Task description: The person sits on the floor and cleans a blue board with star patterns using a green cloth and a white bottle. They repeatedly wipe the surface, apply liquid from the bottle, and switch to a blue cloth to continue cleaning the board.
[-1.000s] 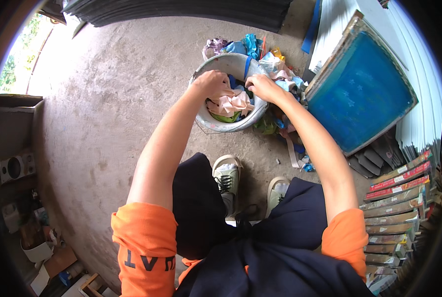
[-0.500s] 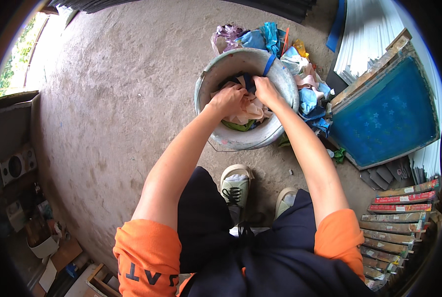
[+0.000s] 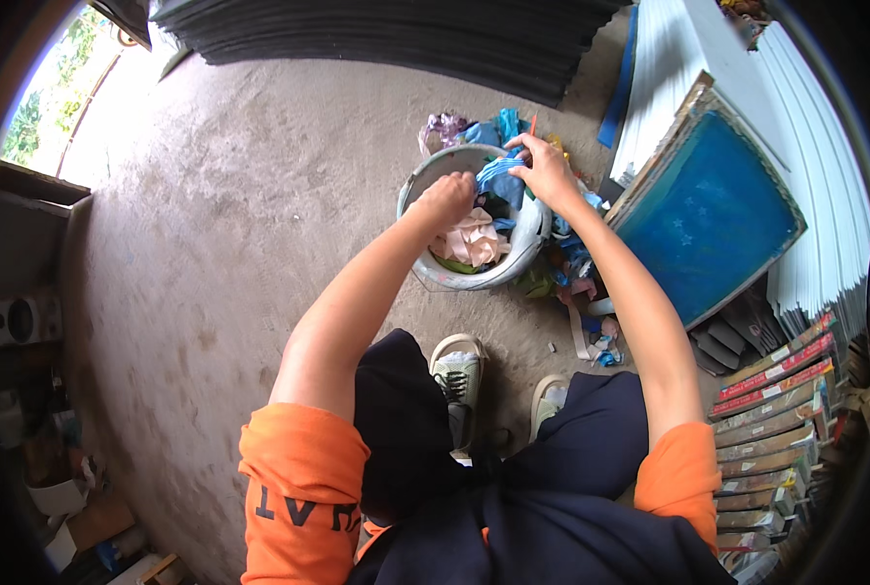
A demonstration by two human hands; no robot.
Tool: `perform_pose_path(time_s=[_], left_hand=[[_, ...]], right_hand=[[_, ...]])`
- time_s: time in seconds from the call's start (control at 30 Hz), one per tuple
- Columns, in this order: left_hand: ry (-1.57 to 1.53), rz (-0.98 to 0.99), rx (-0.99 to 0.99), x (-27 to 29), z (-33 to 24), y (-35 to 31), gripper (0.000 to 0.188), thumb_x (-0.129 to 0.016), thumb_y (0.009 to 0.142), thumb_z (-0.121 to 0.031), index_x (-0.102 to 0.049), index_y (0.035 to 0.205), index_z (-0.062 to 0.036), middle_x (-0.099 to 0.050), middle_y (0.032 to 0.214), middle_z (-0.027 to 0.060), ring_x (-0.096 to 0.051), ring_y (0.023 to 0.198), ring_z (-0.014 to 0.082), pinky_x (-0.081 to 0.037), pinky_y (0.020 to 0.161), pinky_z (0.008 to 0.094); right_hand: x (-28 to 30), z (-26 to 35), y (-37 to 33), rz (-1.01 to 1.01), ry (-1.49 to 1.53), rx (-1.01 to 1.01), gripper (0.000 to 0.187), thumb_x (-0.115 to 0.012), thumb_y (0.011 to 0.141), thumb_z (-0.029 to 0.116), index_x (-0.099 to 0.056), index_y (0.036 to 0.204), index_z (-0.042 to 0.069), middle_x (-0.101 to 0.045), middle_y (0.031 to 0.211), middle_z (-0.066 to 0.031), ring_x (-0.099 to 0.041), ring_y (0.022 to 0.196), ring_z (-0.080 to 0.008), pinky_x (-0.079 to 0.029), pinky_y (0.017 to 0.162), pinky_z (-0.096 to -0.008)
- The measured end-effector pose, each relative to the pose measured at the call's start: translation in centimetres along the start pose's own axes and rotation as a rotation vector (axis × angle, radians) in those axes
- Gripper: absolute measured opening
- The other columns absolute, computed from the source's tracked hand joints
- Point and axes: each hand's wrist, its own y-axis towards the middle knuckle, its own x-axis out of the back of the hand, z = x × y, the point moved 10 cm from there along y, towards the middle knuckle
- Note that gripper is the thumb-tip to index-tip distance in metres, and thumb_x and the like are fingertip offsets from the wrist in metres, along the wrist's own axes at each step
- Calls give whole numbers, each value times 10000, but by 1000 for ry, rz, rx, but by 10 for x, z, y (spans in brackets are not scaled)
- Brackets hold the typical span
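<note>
Evidently we are working over the bucket (image 3: pixel 529 236), which stands on the floor (image 3: pixel 220 253) just ahead of our shoes (image 3: pixel 457 363), within easy reach of both arms; that, we judge, is why it sits there. Our right hand (image 3: pixel 548 176) has hold of a blue striped cloth (image 3: pixel 500 171), thumb and fingers pinching its right end, raised over the bucket's far right part. A high grip like this probably lets the cloth hang free of the heap below. Our left hand (image 3: pixel 448 202) is curled at the cloth's other end, above the left side of the opening; fingertips hidden, so we cannot tell whether it grips. Inside the bucket: a crumpled pink cloth (image 3: pixel 473 240), some green beneath it. The bucket's wall presumably keeps these apart from the loose scraps (image 3: pixel 445 130) outside, along its far and right sides. Farther right, a blue panel (image 3: pixel 713 219) leans near white boards (image 3: pixel 659 93), perhaps propped there for support.
</note>
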Motion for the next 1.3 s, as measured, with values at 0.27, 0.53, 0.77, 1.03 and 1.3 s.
perform_pose_path(time_s=[0.27,0.53,0.77,1.03,1.3], left_hand=[[-696,-294,280,114,-31,-30,480,-732,749,-365,-644,1053,-4,-674,953,208,-653,930,326,-504,815,375],[-1216,-379,553,132,-49,-62,273,-654,860,-129,-588,1037,69,-620,981,139,-646,853,185,-592,734,275],[-1633,-497,489,157,-116,-81,242,-619,907,-183,-449,1002,-38,-528,988,90,-579,872,146,-552,787,276],[-1675,-420,244,173,-156,-97,204,-644,897,-244,-476,950,-142,-556,922,-38,-516,829,29,-423,687,210],[-1510,-420,212,179,-148,-97,281,-660,882,-211,-462,1034,-82,-539,986,27,-547,870,77,-457,691,230]], right_hand=[[43,46,-18,-61,214,-6,340,-736,727,18,-632,1044,85,-665,886,-78,-634,785,-144,-522,743,-289],[59,72,-42,-272,335,-11,388,-735,779,135,-567,1120,56,-610,1003,-99,-624,901,-185,-510,792,-310],[117,114,-84,-331,496,177,372,-657,823,-4,-543,1174,48,-609,972,-65,-624,911,-134,-518,826,-271],[161,129,-114,-383,506,138,234,-629,816,-24,-614,1037,51,-644,878,-83,-655,817,-171,-517,734,-288],[176,122,-117,-386,626,92,160,-609,875,36,-595,1033,23,-651,858,-45,-647,803,-103,-509,726,-254]])
